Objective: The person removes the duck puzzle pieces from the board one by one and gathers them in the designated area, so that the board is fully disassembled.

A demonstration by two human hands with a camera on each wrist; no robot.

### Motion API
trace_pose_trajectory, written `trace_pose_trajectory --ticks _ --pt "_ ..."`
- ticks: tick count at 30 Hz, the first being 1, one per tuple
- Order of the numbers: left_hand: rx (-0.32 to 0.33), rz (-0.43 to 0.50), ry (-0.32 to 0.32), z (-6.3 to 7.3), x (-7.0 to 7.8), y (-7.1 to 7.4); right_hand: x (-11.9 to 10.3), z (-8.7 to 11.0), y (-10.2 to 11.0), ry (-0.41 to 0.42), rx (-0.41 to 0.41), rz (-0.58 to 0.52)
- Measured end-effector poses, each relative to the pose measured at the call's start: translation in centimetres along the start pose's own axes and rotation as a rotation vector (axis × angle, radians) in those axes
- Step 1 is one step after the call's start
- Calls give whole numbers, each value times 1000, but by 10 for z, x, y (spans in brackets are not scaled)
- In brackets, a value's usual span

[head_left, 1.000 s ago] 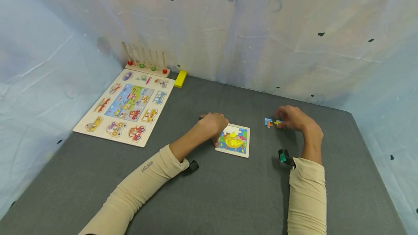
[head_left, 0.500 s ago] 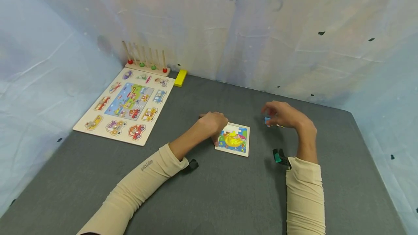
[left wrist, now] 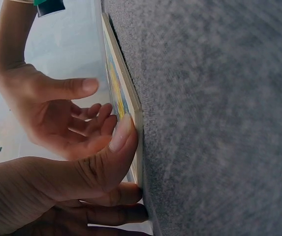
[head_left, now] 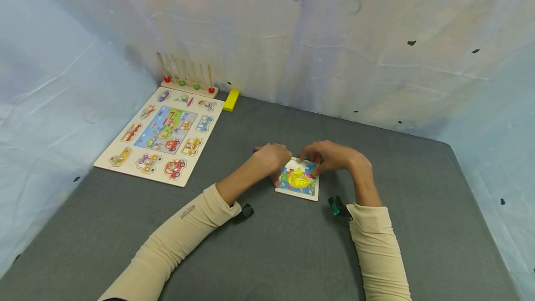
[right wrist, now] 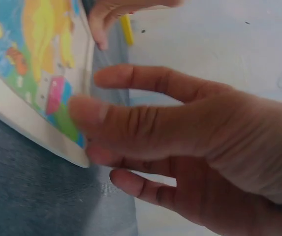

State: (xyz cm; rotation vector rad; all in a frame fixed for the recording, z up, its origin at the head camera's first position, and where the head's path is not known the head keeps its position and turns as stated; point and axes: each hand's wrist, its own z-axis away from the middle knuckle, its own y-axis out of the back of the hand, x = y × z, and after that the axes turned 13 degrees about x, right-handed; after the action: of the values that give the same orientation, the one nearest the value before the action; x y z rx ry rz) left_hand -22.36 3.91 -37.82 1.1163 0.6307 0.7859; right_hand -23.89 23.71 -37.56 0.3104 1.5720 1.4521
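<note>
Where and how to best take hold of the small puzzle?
The small puzzle is thin and lies flat, so I'd pinch the near part of its right rim, coming low from the right. The left hand holds its left side; the right hand hovers at its far right corner.

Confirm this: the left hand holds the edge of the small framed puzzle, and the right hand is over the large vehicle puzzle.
The right hand is misplaced: the head view shows it at the far right corner of the small framed puzzle, not over the large vehicle puzzle. The rest stands.
</note>
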Motion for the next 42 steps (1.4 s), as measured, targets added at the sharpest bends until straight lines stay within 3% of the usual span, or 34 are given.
trace_pose_trajectory --ticks 11,17,35,42 --pt "-18 -17 -7 0 -1 0 -5 -5 -9 -59 -28 77" --pt "-13 -12 -6 1 -2 0 -4 -9 -10 -39 -43 109" --pt "-4 -16 -13 0 -2 -1 -3 -9 -7 -23 7 61" --pt "13 -3 -10 0 -2 -2 -6 -8 -7 -82 0 53"
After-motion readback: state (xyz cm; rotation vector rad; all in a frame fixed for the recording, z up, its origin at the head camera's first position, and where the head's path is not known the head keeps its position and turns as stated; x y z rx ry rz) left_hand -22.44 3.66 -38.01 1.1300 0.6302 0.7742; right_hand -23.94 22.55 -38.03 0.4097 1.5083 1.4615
